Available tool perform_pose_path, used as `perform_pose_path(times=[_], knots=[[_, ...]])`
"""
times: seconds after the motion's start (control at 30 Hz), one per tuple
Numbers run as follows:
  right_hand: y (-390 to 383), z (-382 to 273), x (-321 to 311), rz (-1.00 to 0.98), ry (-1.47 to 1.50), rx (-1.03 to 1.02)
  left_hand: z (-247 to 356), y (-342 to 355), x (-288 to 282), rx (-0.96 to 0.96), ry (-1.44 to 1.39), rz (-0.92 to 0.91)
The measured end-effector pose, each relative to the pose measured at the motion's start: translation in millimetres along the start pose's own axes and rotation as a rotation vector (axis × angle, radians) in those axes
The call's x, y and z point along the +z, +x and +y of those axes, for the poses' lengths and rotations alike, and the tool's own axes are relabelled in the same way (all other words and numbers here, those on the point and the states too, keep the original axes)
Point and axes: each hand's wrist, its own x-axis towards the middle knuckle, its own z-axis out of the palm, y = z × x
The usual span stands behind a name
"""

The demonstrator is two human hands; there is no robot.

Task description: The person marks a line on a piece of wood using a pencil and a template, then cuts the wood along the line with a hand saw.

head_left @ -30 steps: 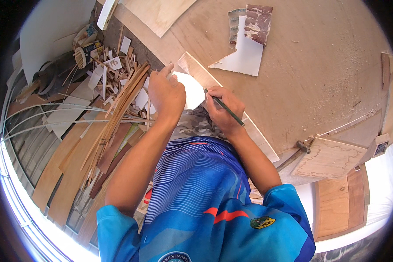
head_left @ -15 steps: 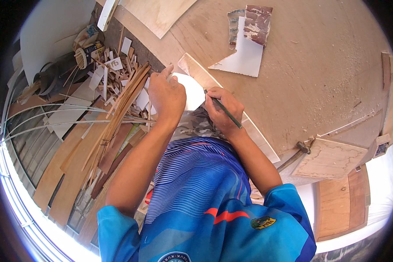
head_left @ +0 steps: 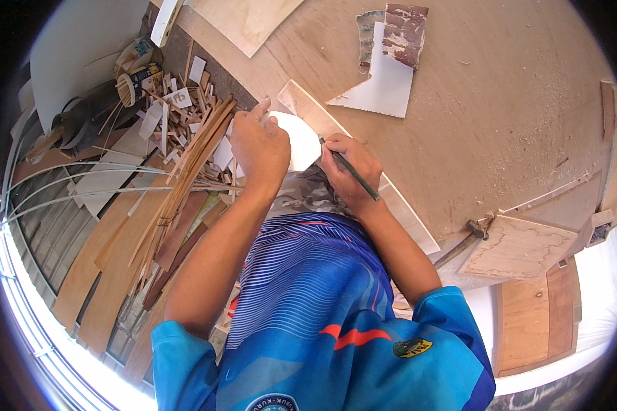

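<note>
A small white panel with angled corners lies in front of me, partly over a long pale wooden strip at the worktable's near edge. My left hand is closed on the panel's left side, thumb on top and index finger stretched forward. In my right hand is a dark green pencil, pinched near its point. Its tip meets the panel's right edge. My right fingers rest beside that edge, over the wooden strip.
White and reddish-brown offcuts lie on the wide plywood worktable. A hammer rests at its right, near a square wooden board. To my left are long wooden strips, piled scraps and a tipped-over tub.
Both hands, the panel and the pencil keep nearly the same places. The view has shifted very slightly.
</note>
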Motion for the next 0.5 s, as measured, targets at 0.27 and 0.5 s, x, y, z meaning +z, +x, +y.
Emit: perform_pose_path(times=[0.27,0.5], knots=[[-1.9,-0.3,1.6,0.02,-0.004,0.042,1.4,-0.3,-0.5,-0.016,-0.01,0.004],[-3.0,0.8,-0.8,-0.013,0.001,0.013,-4.2,0.7,2.7,-0.008,-0.034,0.014]])
